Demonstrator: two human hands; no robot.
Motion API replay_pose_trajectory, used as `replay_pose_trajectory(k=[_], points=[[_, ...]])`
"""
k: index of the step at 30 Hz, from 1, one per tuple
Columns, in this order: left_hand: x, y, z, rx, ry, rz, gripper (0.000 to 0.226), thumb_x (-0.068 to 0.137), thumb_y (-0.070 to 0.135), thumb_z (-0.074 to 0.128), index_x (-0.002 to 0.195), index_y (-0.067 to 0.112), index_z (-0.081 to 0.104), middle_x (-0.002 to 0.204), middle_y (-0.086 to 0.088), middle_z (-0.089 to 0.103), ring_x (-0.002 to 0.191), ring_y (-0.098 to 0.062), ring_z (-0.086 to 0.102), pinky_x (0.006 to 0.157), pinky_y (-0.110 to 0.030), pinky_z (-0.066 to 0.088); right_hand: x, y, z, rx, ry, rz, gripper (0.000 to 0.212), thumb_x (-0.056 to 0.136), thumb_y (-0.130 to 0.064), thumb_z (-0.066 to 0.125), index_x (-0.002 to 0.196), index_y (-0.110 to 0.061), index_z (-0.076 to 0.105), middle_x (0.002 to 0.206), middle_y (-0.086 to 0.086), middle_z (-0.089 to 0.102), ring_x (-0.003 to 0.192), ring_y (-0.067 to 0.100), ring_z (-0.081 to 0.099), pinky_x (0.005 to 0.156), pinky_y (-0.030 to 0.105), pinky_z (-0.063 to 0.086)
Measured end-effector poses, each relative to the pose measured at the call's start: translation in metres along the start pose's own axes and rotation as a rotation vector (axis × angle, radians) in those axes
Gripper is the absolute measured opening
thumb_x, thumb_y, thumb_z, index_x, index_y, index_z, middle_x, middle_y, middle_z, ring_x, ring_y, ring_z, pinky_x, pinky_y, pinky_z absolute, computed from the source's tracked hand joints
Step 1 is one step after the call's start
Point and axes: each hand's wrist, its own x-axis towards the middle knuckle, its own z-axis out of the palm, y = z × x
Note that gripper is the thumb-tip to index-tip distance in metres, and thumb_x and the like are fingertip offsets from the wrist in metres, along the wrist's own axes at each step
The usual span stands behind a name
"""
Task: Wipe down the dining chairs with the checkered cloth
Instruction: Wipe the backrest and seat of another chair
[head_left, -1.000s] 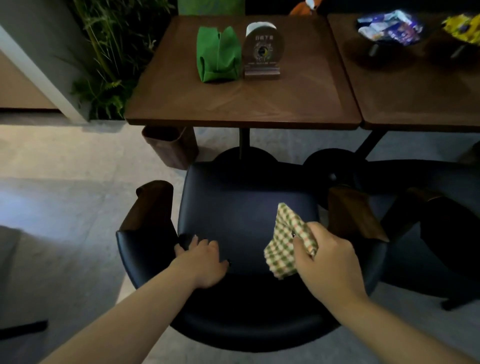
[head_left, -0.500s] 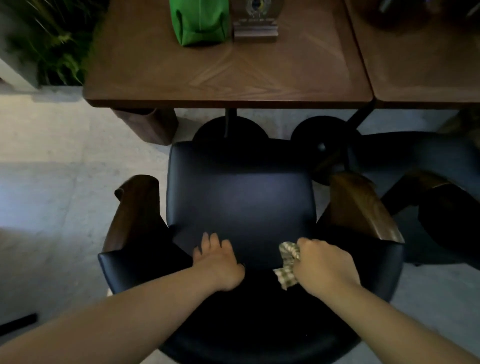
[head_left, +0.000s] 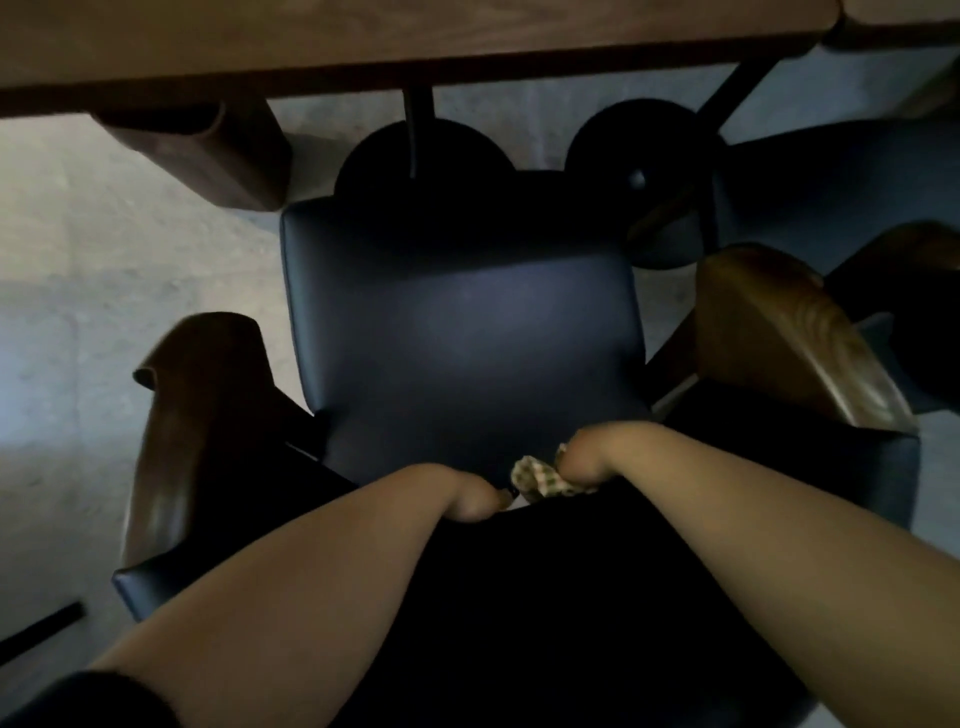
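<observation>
1. We look down on a pale, speckled floor (head_left: 104, 291), with the edge of a brown wooden counter (head_left: 363, 57) running across the top of the view.
2. A brown bin (head_left: 223, 150) stands on the floor under the counter's left part; what it holds is hidden from us.
3. Below the counter stands the dining chair (head_left: 457, 332): a dark padded seat between two wooden armrests (head_left: 192, 415), its backrest nearest to us. A second dark chair (head_left: 841, 187) stands just beside it on the right.
4. Our left hand (head_left: 467, 496) bends down over the inner face of the backrest. Its fingers curl out of sight against the padding, so we cannot tell how far they are spread.
5. Our right hand (head_left: 582, 457) bends down the same way, just to the right of the left one.
6. The checkered cloth (head_left: 537, 478) is bunched between the two hands at the join of seat and backrest. The right hand is closed on it, pressing it against the padding, with only a crumpled green and cream fold showing.
7. A dark sleeve (head_left: 88, 701) covers the left arm at the lower left corner.
</observation>
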Motion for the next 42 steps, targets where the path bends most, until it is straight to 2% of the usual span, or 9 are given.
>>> replay_pose_trajectory(k=[4, 8, 11, 19, 23, 27, 31, 37, 42], points=[[0.003, 0.004, 0.004, 0.036, 0.023, 0.013, 0.058, 0.102, 0.054, 0.023, 0.144, 0.020, 0.044, 0.151, -0.008, 0.040, 0.133, -0.024, 0.042, 0.094, -0.029, 0.028, -0.002, -0.001, -0.004, 0.009, -0.084, -0.043, 0.059, 0.103, -0.041, 0.024, 0.152, -0.009, 0.016, 0.159, 0.011, 0.018, 0.144, 0.027, 0.022, 0.111, 0.034, 0.021], [0.003, 0.003, 0.014, 0.129, 0.212, -0.068, 0.074, 0.094, 0.066, 0.024, 0.145, 0.016, 0.044, 0.150, -0.014, 0.041, 0.134, -0.031, 0.043, 0.096, -0.035, 0.034, -0.007, -0.001, 0.001, 0.016, -0.006, -0.010, 0.056, 0.104, -0.037, 0.024, 0.151, -0.006, 0.019, 0.157, 0.014, 0.021, 0.142, 0.030, 0.025, 0.110, 0.034, 0.024], [0.002, 0.001, 0.027, 0.129, 0.252, -0.090, 0.080, 0.090, 0.071, 0.026, 0.142, 0.014, 0.047, 0.146, -0.015, 0.046, 0.129, -0.032, 0.048, 0.091, -0.035, 0.037, -0.005, 0.001, 0.014, 0.002, -0.005, -0.018, 0.059, 0.101, -0.040, 0.026, 0.152, -0.011, 0.017, 0.157, 0.014, 0.021, 0.141, 0.033, 0.027, 0.112, 0.038, 0.026], [-0.002, -0.006, 0.102, 0.115, 0.187, -0.090, 0.082, 0.085, 0.073, 0.028, 0.133, 0.013, 0.055, 0.136, -0.017, 0.054, 0.119, -0.031, 0.056, 0.086, -0.031, 0.041, -0.027, 0.009, 0.081, 0.012, -0.065, 0.017, 0.059, 0.090, -0.041, 0.040, 0.143, -0.013, 0.041, 0.147, 0.012, 0.039, 0.128, 0.030, 0.045, 0.106, 0.041, 0.040], [0.000, -0.011, 0.134, 0.194, 0.149, -0.027, 0.069, 0.091, 0.066, 0.018, 0.147, 0.031, 0.037, 0.142, -0.019, 0.047, 0.124, -0.034, 0.051, 0.097, -0.034, 0.040, -0.036, 0.010, 0.113, 0.059, -0.068, 0.043, 0.055, 0.089, -0.038, 0.044, 0.140, -0.017, 0.045, 0.143, 0.009, 0.045, 0.123, 0.027, 0.048, 0.099, 0.036, 0.041], [-0.002, -0.012, 0.153, 0.143, 0.171, 0.021, 0.052, 0.095, 0.063, 0.020, 0.142, 0.046, 0.034, 0.141, -0.017, 0.049, 0.122, -0.033, 0.052, 0.101, -0.036, 0.041, -0.037, 0.008, 0.133, 0.050, -0.056, 0.044, 0.052, 0.092, -0.043, 0.041, 0.135, -0.016, 0.049, 0.138, 0.007, 0.049, 0.121, 0.026, 0.050, 0.090, 0.036, 0.040], [0.005, -0.019, 0.159, 0.149, 0.194, 0.003, 0.067, 0.092, 0.068, 0.024, 0.145, 0.031, 0.041, 0.147, -0.010, 0.046, 0.127, -0.028, 0.050, 0.106, -0.040, 0.040, -0.032, 0.008, 0.143, 0.065, -0.020, 0.036, 0.050, 0.091, -0.043, 0.040, 0.133, -0.017, 0.051, 0.136, 0.007, 0.051, 0.121, 0.027, 0.051, 0.088, 0.036, 0.037], [0.010, -0.021, 0.165, 0.096, 0.208, 0.023, 0.068, 0.092, 0.069, 0.029, 0.145, 0.028, 0.040, 0.150, -0.008, 0.042, 0.128, -0.028, 0.048, 0.107, -0.041, 0.038, -0.026, 0.008, 0.151, 0.048, -0.053, 0.011, 0.050, 0.089, -0.036, 0.043, 0.137, -0.021, 0.047, 0.136, 0.005, 0.050, 0.119, 0.026, 0.051, 0.084, 0.036, 0.038], [-0.002, -0.025, 0.150, 0.029, 0.195, 0.016, 0.054, 0.097, 0.050, 0.043, 0.128, 0.009, 0.059, 0.134, -0.014, 0.057, 0.118, -0.029, 0.056, 0.100, -0.037, 0.044, -0.024, 0.009, 0.140, 0.330, 0.009, 0.041, 0.041, 0.092, -0.034, 0.042, 0.120, -0.011, 0.059, 0.119, 0.010, 0.060, 0.093, 0.025, 0.059, 0.077, 0.030, 0.047]])
